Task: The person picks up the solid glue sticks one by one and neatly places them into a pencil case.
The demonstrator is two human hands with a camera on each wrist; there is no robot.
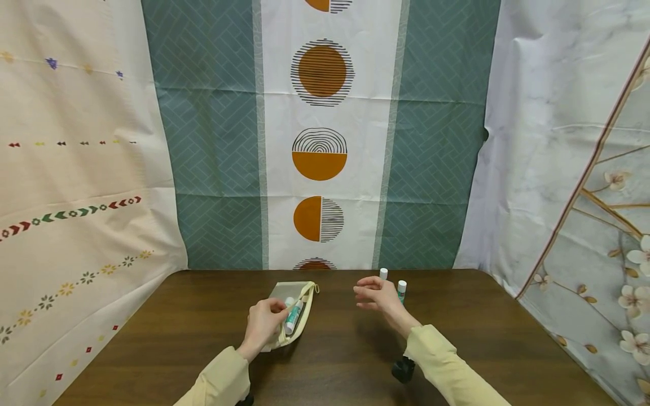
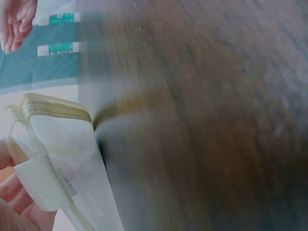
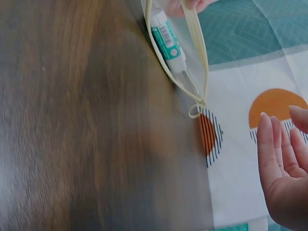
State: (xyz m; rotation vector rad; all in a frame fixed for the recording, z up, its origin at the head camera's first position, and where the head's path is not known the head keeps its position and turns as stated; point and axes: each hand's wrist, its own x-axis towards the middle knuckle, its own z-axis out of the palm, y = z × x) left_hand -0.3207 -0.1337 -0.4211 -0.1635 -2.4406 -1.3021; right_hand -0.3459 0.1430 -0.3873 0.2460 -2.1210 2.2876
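My left hand point(image 1: 263, 322) pinches the edge of a cream mesh zipper pouch point(image 2: 72, 154), holding its mouth apart. Inside the pouch lie glue sticks, white with green labels; one glue stick point(image 1: 293, 319) shows clearly through the opening, another white end beside it. In the right wrist view, a glue stick point(image 3: 167, 42) leans within the pouch's rim. My right hand point(image 1: 381, 299) hovers to the right of the pouch, its fingers point(image 3: 267, 149) loosely bent around nothing. Behind that hand, two glue sticks stand upright on the table: a nearer one point(image 1: 402, 287) and a farther one point(image 1: 383, 273).
The brown wooden table point(image 1: 335, 366) reaches back to a patterned curtain point(image 1: 325, 169). Light cloths hang at the left and right sides. A black wrist-worn device point(image 1: 403, 369) shows below the right sleeve.
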